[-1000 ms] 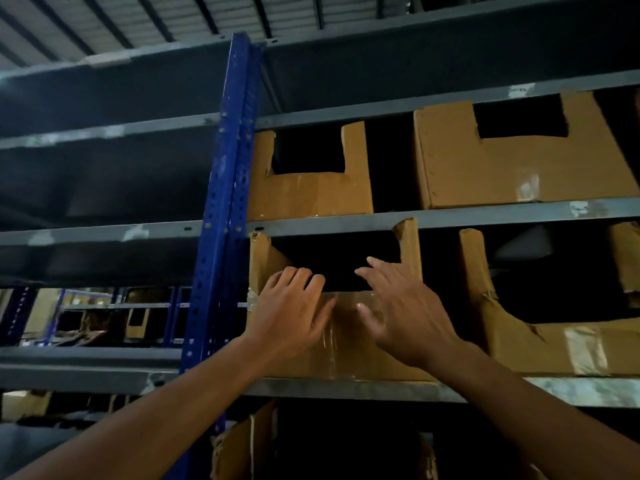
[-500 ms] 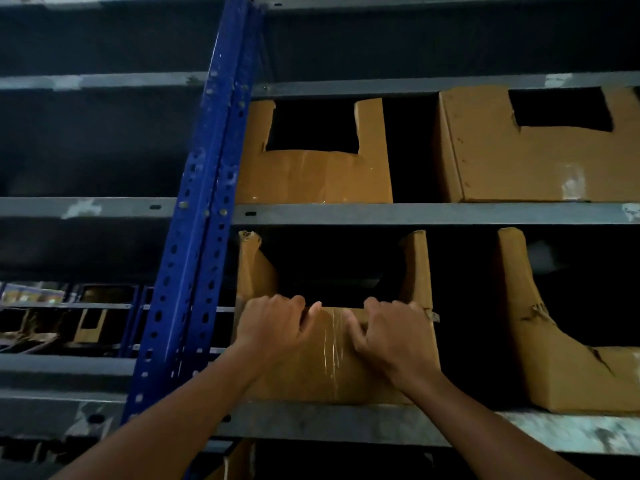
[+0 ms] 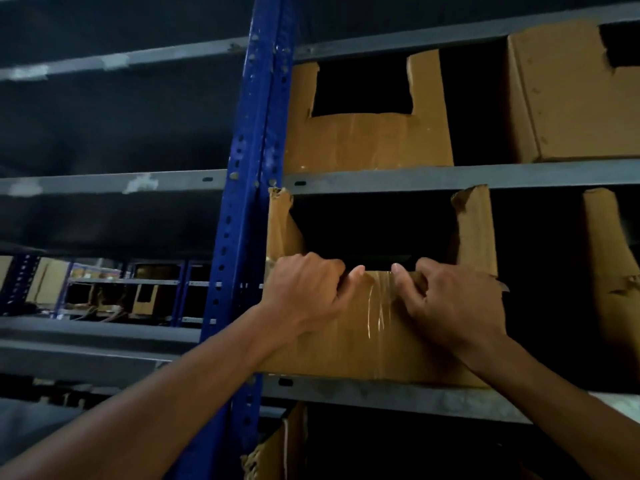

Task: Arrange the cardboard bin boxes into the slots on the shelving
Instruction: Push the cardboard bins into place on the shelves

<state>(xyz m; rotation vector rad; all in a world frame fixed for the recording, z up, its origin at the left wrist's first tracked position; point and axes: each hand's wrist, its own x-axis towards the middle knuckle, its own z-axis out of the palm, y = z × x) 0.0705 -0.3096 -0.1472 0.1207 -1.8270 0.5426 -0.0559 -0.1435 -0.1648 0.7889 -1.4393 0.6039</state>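
Observation:
A brown cardboard bin box [image 3: 374, 344] with a cut-out front and clear tape down its middle stands on the middle grey shelf [image 3: 398, 398], right beside the blue upright [image 3: 249, 216]. My left hand [image 3: 304, 289] grips the left part of the box's low front lip, fingers hooked over the edge. My right hand [image 3: 450, 299] grips the same lip further right, thumb on the front face. Above it, another cut-out bin box [image 3: 367, 140] sits in the upper slot.
A larger cardboard box [image 3: 568, 98] fills the upper right slot. A bent, torn box [image 3: 616, 282] leans in the slot to the right. Another box [image 3: 277, 452] shows below the shelf. The bay left of the blue upright is dark, with further racks behind.
Both hands went from lying flat against the box front to curling over its front lip. The view has moved closer and shifted right.

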